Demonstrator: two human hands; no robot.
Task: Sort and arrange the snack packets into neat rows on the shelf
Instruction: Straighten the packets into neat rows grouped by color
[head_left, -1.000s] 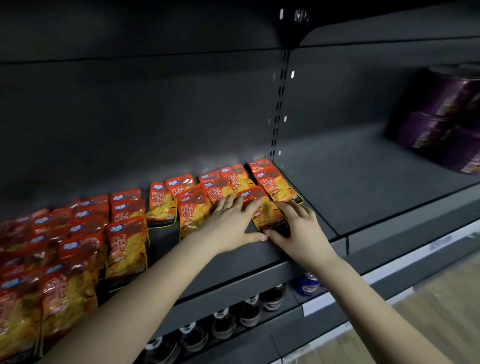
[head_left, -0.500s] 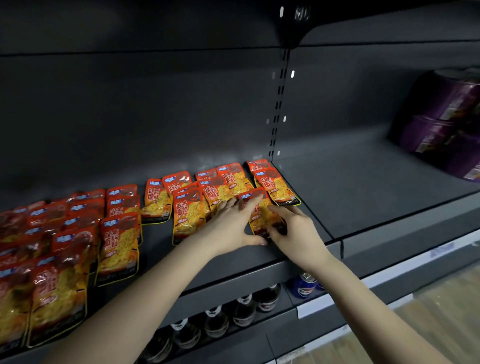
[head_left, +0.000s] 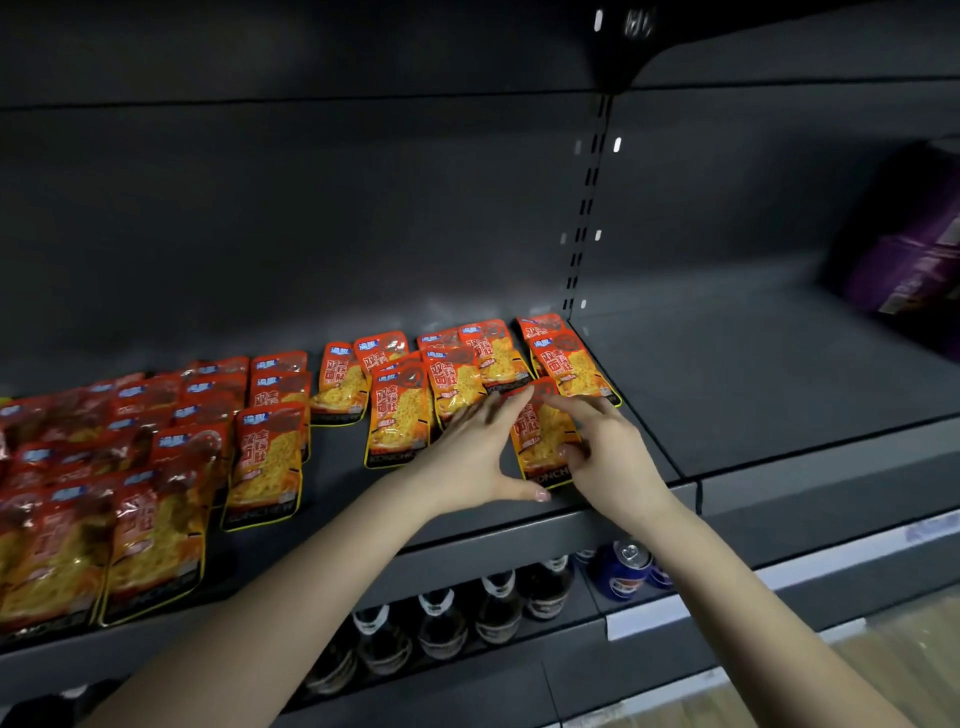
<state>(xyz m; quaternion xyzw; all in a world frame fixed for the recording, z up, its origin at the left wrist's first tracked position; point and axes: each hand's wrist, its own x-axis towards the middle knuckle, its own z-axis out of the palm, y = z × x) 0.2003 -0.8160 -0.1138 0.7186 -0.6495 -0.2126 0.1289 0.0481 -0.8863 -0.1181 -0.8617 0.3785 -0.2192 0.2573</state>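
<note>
— What do we see at the left of the shelf?
— Red snack packets in overlapping rows. Then our left hand, grip open, fingers flat on the packets.
— And the front packet?
— It lies near the shelf's front edge, between our hands. Our right hand presses its right side, grip open, fingers straight.

Head view, sole camera: worn on the person's head, in front of the shelf and above its deck, facing forward and down onto it. Close range. Lower tier visible beneath the shelf's front lip.
</note>
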